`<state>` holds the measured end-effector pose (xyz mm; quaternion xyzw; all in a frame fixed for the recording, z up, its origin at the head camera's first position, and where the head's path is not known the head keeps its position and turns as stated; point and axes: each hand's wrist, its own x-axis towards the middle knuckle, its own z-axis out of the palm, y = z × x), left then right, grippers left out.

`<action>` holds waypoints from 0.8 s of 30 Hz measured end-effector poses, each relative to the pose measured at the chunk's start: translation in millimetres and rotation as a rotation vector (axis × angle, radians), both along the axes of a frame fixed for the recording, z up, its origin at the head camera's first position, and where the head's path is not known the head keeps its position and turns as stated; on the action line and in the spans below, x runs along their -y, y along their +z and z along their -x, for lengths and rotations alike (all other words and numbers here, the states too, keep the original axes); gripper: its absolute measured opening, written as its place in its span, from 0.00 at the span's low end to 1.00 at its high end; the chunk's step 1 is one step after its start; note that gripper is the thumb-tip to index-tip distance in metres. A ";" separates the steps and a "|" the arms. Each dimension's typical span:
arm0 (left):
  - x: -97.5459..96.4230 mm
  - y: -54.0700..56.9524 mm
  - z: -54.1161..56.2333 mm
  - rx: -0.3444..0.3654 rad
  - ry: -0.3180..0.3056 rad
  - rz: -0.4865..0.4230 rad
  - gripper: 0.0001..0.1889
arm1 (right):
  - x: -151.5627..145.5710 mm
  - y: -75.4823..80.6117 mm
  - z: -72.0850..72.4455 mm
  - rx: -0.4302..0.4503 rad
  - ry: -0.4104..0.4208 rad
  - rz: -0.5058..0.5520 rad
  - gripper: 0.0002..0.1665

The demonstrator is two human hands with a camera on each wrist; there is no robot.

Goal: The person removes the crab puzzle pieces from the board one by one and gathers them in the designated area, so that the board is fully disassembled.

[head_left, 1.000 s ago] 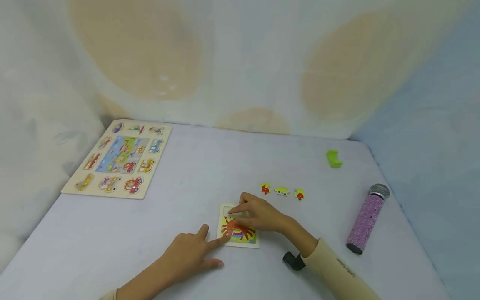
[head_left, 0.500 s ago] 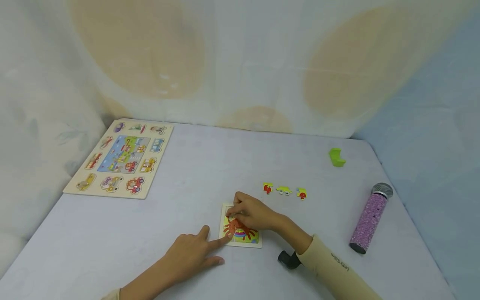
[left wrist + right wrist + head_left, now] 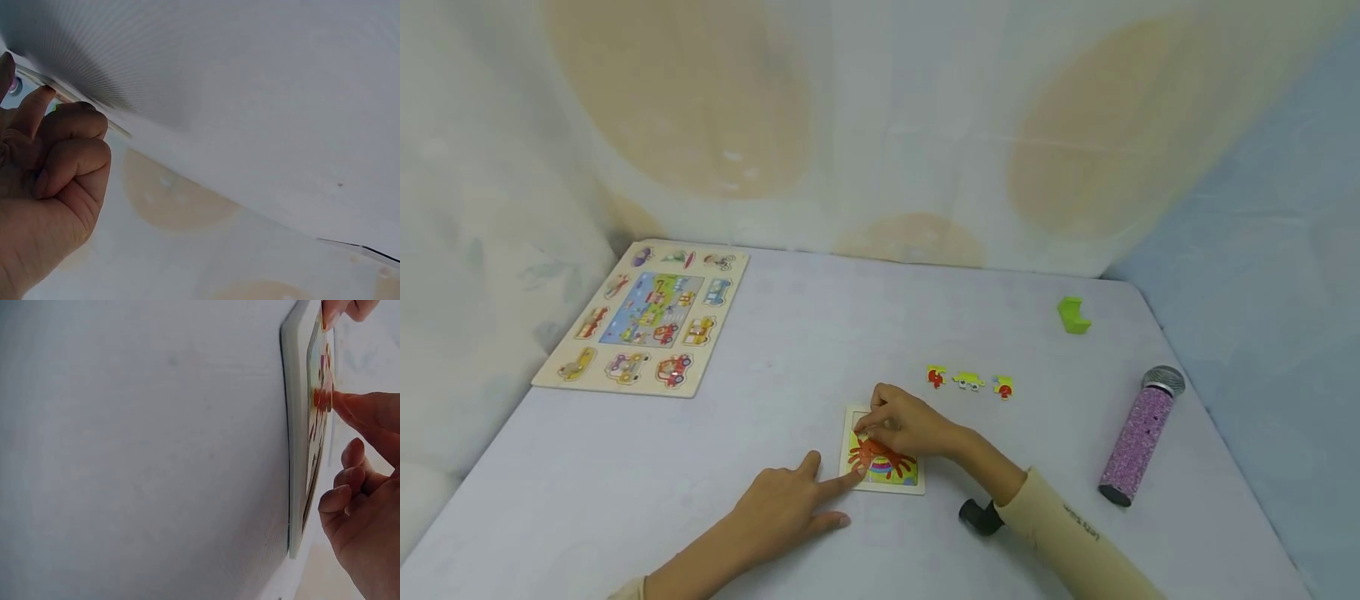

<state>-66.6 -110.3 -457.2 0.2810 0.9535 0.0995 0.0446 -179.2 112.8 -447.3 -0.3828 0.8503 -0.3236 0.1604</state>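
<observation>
Red colours the small puzzle piece point(image 3: 324, 398) at the fingers of the right hand point(image 3: 910, 423), where thumb and forefinger seem to pinch its edge while the other fingers curl in, apart from the board. Opposite, the left hand point(image 3: 778, 510) lays a straight forefinger on the near left part of the crab puzzle point(image 3: 297, 444), thumb held away, gripping nothing. That puzzle lies flat on the tabletop point(image 3: 790, 333) between the two hands, a pale frame around a bright picture. By its looks, the piece should be light, stiff and probably smooth, thin enough to slip from a loose hold; it is best taken by opposite edges between fingertip and thumb, with the frame steadied at its rim. Just beyond the right hand sit three loose pieces point(image 3: 969, 382) in a row, apart from one another. A black object point(image 3: 980, 517) shows beside the right sleeve point(image 3: 1060, 533); farther right are a glittery microphone point(image 3: 1133, 443) and a green block point(image 3: 1072, 317). Far left lies a larger picture board point(image 3: 688, 386), near the cloth backdrop point(image 3: 880, 150).
</observation>
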 end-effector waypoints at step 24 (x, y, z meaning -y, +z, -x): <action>-15.4 -1.2 4.4 -0.086 -0.023 0.013 0.28 | -9.2 -2.8 2.7 -0.005 0.023 0.011 0.16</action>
